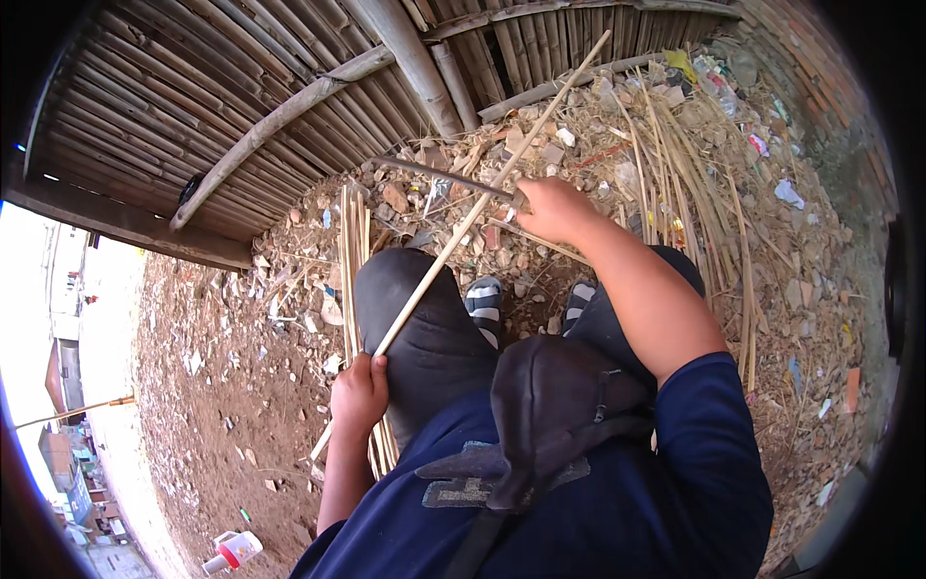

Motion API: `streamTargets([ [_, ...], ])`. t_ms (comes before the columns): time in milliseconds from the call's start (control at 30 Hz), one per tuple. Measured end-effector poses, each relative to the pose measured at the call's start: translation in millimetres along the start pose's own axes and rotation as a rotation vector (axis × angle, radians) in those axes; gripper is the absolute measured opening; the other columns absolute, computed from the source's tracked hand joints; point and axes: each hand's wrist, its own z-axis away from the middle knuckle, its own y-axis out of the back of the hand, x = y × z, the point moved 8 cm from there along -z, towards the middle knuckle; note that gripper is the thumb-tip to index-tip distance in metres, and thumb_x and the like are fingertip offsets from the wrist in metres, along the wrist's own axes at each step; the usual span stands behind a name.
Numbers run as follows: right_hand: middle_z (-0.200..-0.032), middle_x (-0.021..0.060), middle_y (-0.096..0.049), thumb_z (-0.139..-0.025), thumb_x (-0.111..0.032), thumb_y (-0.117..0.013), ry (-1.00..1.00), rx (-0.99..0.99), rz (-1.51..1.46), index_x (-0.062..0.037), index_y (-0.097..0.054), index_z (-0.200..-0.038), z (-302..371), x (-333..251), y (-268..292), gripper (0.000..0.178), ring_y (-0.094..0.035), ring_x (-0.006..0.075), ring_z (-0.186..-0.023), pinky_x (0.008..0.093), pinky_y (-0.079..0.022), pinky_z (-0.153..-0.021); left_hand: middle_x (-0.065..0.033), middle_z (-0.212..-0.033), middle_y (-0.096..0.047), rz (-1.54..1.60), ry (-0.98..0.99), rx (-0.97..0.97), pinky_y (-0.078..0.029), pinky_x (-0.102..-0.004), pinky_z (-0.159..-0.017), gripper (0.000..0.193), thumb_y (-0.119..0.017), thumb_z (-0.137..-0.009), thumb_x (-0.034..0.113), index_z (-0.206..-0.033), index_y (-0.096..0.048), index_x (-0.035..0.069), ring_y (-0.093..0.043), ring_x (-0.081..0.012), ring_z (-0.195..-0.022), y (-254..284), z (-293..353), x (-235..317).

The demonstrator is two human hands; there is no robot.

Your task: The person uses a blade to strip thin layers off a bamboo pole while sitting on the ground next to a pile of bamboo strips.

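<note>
My left hand is wrapped round the lower part of a long, pale bamboo strip. The strip slants up and away to the right, over my left thigh. In my right hand is the handle of a knife, its long, narrow, dark blade pointing left. Blade and strip cross just left of my right fist; whether the edge bites into the strip, I cannot tell. Beside my left leg lies a bundle of similar bamboo strips, partly hidden by that leg and hand.
More loose strips lie spread on the ground at the right. A bamboo slat wall leans over the far left, and a brick wall bounds the right. Rubble and litter cover the soil. A white and red plastic container lies at the lower left.
</note>
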Motion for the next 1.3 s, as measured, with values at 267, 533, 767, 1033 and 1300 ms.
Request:
streamTargets([
  [267, -0.078, 0.0178, -0.068, -0.080, -0.029, -0.074, 0.271, -0.189, -0.026, -0.0078, -0.063, -0.095, 12.1, -49.8, -24.4, 0.028, -0.069, 0.0402, -0.079, 0.0510, -0.054, -0.071, -0.0241, -0.065, -0.061, 0.102, -0.014, 0.009, -0.046, -0.0573, -0.057, 0.038, -0.052, -0.105, 0.033, -0.081, -0.052, 0.004, -0.062, -0.0486, -0.063, -7.8, -1.1, -7.0],
  [533, -0.089, 0.0155, -0.072, -0.081, -0.025, -0.072, 0.210, -0.171, 0.103, -0.0115, -0.067, -0.104, 21.9, -62.8, -16.2, 0.027, -0.072, 0.0367, -0.088, 0.0506, -0.057, -0.077, -0.0253, -0.065, -0.062, 0.058, 0.036, -0.013, -0.046, -0.0592, -0.060, 0.039, -0.052, -0.104, 0.035, -0.081, -0.052, 0.004, -0.062, -0.0499, -0.065, -2.8, -1.9, -6.6],
  [767, -0.088, 0.0168, -0.072, -0.081, -0.024, -0.071, 0.156, -0.151, 0.059, -0.0105, -0.066, -0.099, 6.7, -40.2, -16.7, 0.023, -0.070, 0.0380, -0.084, 0.0506, -0.056, -0.075, -0.0257, -0.064, -0.060, 0.129, -0.010, -0.005, -0.046, -0.0585, -0.059, 0.039, -0.050, -0.106, 0.032, -0.080, -0.053, 0.003, -0.061, -0.0494, -0.063, -11.5, -4.1, -10.4],
  [1033, -0.091, 0.0180, -0.071, -0.081, -0.023, -0.071, 0.105, -0.073, 0.068, -0.0067, -0.066, -0.101, 3.4, -27.0, -5.9, 0.026, -0.070, 0.0387, -0.090, 0.0507, -0.056, -0.079, -0.0261, -0.067, -0.063, -0.005, 0.077, -0.048, -0.048, -0.0583, -0.059, 0.041, -0.048, -0.106, 0.035, -0.080, -0.054, 0.003, -0.063, -0.0492, -0.065, 1.5, -3.9, -1.5],
  [1300, -0.093, 0.0191, -0.072, -0.082, -0.023, -0.071, 0.043, -0.069, -0.087, -0.0052, -0.068, -0.103, -10.7, -11.4, -6.2, 0.027, -0.070, 0.0380, -0.090, 0.0482, -0.056, -0.079, -0.0232, -0.063, -0.062, 0.015, 0.028, 0.057, -0.049, -0.0558, -0.055, 0.040, -0.050, -0.106, 0.033, -0.079, -0.053, 0.005, -0.063, -0.0462, -0.060, -7.5, -3.7, -6.3],
])
